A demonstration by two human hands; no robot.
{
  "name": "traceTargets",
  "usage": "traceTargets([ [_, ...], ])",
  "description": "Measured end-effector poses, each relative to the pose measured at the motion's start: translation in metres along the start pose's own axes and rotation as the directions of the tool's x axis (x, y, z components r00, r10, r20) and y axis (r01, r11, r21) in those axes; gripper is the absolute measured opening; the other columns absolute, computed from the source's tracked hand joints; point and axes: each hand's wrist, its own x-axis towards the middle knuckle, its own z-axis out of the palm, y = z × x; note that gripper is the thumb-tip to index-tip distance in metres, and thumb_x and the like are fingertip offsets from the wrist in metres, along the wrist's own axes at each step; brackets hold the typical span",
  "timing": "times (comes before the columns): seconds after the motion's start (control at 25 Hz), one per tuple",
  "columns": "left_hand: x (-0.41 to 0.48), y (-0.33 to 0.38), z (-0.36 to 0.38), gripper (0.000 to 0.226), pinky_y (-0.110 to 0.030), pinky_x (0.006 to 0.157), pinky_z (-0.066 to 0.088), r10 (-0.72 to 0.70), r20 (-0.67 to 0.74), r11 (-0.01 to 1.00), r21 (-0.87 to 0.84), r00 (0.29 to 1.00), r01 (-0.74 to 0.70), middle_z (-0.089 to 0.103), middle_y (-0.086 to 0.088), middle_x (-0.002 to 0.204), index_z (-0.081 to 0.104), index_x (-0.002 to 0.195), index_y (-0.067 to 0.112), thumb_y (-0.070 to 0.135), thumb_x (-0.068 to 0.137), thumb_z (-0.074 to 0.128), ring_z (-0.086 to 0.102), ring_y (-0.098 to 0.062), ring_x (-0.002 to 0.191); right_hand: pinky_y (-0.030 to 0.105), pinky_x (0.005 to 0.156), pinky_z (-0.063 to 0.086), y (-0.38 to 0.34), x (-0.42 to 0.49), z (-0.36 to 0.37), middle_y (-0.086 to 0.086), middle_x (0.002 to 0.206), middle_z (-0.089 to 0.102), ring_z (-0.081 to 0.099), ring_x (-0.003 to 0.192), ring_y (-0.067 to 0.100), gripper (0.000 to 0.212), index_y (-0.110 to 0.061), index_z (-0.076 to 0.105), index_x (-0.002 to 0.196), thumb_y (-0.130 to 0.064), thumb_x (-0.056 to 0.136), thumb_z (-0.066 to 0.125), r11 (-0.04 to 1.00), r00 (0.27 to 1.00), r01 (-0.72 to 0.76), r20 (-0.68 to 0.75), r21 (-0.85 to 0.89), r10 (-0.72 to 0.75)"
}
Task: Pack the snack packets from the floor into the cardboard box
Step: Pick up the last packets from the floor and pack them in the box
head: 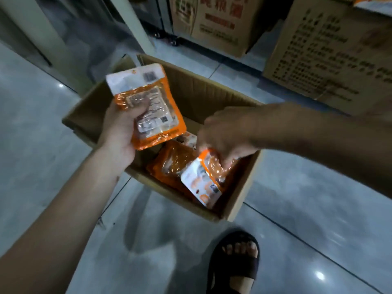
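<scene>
An open cardboard box [237, 200] stands on the grey tiled floor in the middle of the head view. My left hand [121, 132] holds an orange and white snack packet [148, 98] upright over the box's left side. My right hand [224, 136], blurred, reaches into the box and grips the orange end of a second snack packet [203, 183] that leans against the right wall. More orange packets [174, 160] lie flat on the box bottom beneath it.
Large printed cardboard cartons stand at the back [218, 24] and back right [331, 56]. A foot in a dark sandal [237, 259] is on the floor just in front of the box. A pale pillar [42, 37] rises at the back left.
</scene>
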Motion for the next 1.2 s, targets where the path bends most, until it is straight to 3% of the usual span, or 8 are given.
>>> traceTargets([
  [0.16,-0.007,-0.002,0.007,0.040,-0.037,0.078,0.061,-0.035,0.089,0.981,0.195,0.995,0.017,0.078,0.000,0.107,0.064,0.124,0.019,0.016,0.085,0.073,0.076,-0.018,0.095,0.038,0.086,0.048,-0.022,0.032,0.054,0.009,0.121,0.063,0.060,0.109,0.029,0.026,-0.017,0.060,0.117,-0.017,0.092,0.055,0.974,0.999,0.031,-0.008,-0.225,-0.034],
  [0.32,-0.008,-0.008,0.010,0.030,-0.030,0.071,0.063,-0.083,0.096,0.909,0.416,0.992,0.036,0.080,0.004,0.093,0.064,0.111,0.021,0.012,0.084,0.075,0.077,-0.011,0.082,0.044,0.105,0.034,-0.015,0.055,0.090,0.017,0.144,0.044,0.038,0.135,0.034,0.041,-0.014,0.043,0.139,-0.021,0.099,0.042,0.930,0.996,-0.017,-0.083,-0.368,-0.015],
  [0.48,-0.006,-0.010,0.010,0.036,-0.018,0.055,0.057,-0.058,0.111,0.798,0.603,0.992,-0.021,0.074,0.009,0.098,0.058,0.115,0.023,0.013,0.085,0.075,0.074,-0.005,0.082,0.043,0.106,0.034,-0.010,0.057,0.095,0.017,0.151,0.035,0.029,0.141,0.032,0.049,-0.016,0.037,0.143,-0.027,0.096,0.048,0.967,0.964,-0.071,-0.268,-0.244,0.003],
  [0.64,-0.002,-0.007,0.010,0.037,-0.026,0.069,0.057,-0.083,0.089,0.774,0.633,0.992,0.008,0.073,0.007,0.102,0.058,0.114,0.024,0.010,0.085,0.075,0.072,-0.010,0.090,0.039,0.103,0.039,-0.001,0.033,0.076,0.009,0.140,0.045,0.045,0.126,0.027,0.062,-0.017,0.040,0.139,-0.039,0.087,0.064,0.988,0.944,-0.153,-0.291,0.030,0.155],
  [0.76,0.004,-0.014,0.017,0.029,-0.028,0.070,0.056,-0.203,0.103,0.709,0.701,0.974,0.073,0.073,0.006,0.098,0.061,0.100,0.029,0.008,0.085,0.075,0.072,-0.012,0.090,0.035,0.088,0.043,0.016,0.014,0.068,0.003,0.127,0.054,0.053,0.113,0.023,0.061,-0.020,0.050,0.131,-0.033,0.078,0.077,0.967,0.902,-0.237,-0.351,0.090,0.253],
  [0.84,0.010,-0.029,0.021,0.022,-0.031,0.071,0.056,-0.294,0.080,0.614,0.779,0.953,0.124,0.074,-0.001,0.100,0.065,0.101,0.023,0.007,0.088,0.071,0.072,-0.018,0.093,0.033,0.081,0.044,0.017,0.009,0.071,0.002,0.123,0.057,0.056,0.108,0.023,0.057,-0.021,0.053,0.128,-0.030,0.077,0.077,0.960,0.887,-0.259,-0.368,0.109,0.281],
  [0.96,0.015,-0.050,0.027,0.024,-0.030,0.072,0.053,-0.374,0.048,0.394,0.912,0.926,0.112,0.072,-0.004,0.110,0.061,0.118,0.018,0.020,0.095,0.065,0.070,-0.017,0.092,0.038,0.090,0.047,0.008,0.010,0.078,0.006,0.124,0.060,0.057,0.110,0.025,0.044,-0.021,0.056,0.128,-0.033,0.087,0.065,0.966,0.887,-0.224,-0.384,0.133,0.258],
  [1.2,0.015,-0.061,0.034,0.057,-0.043,0.100,0.048,-0.278,-0.046,-0.065,0.997,0.959,0.029,0.054,-0.013,0.140,0.044,0.142,0.015,0.046,0.095,0.052,0.056,-0.030,0.124,0.040,0.103,0.039,0.004,-0.002,0.079,0.006,0.128,0.056,0.051,0.117,0.024,0.043,-0.020,0.055,0.130,-0.031,0.089,0.063,0.941,0.821,-0.219,-0.472,0.258,0.321],
])
